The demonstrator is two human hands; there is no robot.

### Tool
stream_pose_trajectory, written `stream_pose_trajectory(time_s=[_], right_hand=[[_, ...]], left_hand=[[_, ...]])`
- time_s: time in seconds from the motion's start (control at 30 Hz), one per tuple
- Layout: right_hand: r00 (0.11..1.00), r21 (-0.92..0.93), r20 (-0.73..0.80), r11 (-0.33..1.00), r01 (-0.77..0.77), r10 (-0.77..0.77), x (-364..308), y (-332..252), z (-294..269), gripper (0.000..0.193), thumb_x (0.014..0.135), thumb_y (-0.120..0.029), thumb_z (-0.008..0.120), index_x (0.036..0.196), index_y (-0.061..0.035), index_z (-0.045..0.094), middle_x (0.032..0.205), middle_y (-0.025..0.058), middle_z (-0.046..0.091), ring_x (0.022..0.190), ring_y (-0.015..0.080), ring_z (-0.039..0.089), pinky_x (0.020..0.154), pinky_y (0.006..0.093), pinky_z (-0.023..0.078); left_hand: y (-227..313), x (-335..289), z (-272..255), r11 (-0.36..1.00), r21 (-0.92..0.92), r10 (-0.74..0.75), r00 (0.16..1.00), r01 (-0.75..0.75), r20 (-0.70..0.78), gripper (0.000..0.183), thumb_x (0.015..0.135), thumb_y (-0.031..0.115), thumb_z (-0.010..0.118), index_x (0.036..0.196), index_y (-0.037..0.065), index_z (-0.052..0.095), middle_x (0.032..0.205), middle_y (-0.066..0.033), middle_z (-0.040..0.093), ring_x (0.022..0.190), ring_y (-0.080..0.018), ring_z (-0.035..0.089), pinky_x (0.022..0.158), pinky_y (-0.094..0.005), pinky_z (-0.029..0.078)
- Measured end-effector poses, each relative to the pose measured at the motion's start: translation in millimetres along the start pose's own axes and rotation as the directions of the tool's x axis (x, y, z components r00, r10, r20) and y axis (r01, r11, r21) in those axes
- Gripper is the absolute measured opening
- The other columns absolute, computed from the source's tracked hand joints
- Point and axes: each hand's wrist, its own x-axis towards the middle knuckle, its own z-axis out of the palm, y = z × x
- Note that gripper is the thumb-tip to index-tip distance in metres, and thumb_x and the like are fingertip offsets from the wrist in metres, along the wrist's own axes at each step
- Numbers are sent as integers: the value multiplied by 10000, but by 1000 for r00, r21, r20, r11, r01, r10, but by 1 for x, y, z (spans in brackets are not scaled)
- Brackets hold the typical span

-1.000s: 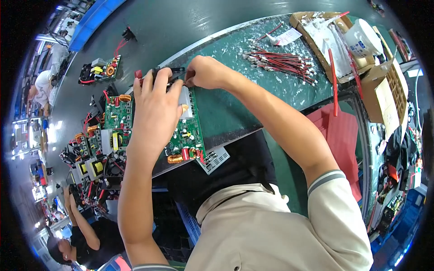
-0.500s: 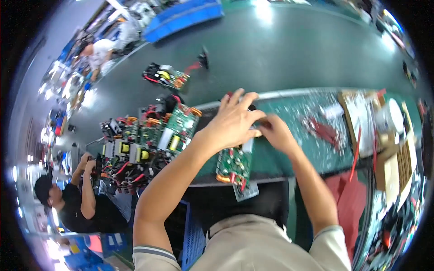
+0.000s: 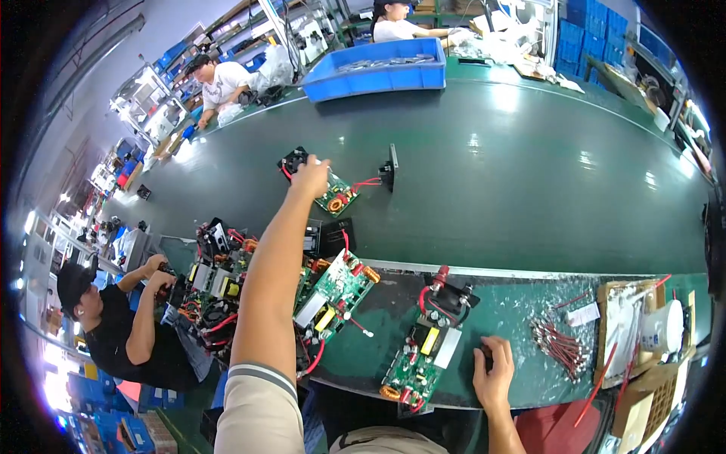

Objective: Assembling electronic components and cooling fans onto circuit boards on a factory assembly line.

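Left hand (image 3: 311,180) at far circuit board (image 3: 331,200) (grip closure cannot be told); right hand (image 3: 493,374), fingers loosely parted, beside near circuit board (image 3: 414,369).

White glare spots the glossy dark-green surface (image 3: 522,197), and fisheye distortion curves the edges.

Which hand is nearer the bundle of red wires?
Right. The right hand is just left of the bundle of red wires, apart from it; the left hand is much farther off, up and left, at the far circuit board.
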Motion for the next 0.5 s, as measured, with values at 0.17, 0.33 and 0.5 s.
stream_pose_trajectory(time_s=[0.17,0.33,0.5], right_hand=[[999,-59,42,998,-6,9,2,-1,0,256,815,41,675,1062,14,614,994,166,598,822,296,618,723,335,514],[999,-8,19,999,-38,38,13,-5,2,284,834,-47,717,1098,-5,618,1039,158,613,879,295,649,773,352,533],[977,231,48,950,-212,206,12,0,-16,251,859,-95,715,1086,-18,642,999,118,652,849,211,660,760,321,534]], left_hand=[[-58,39,23,989,74,130,991,-127,-38,537,806,113,611,1338,97,537,1314,-254,512,1157,-418,566,992,-486,472],[-20,20,-12,953,-10,300,943,-304,-146,486,780,111,716,1254,77,617,1378,-202,479,1275,-367,478,1087,-422,384],[92,-80,-94,736,-91,642,734,-671,-221,396,872,85,630,1266,61,597,1344,-165,543,1306,-362,464,1093,-413,368]])
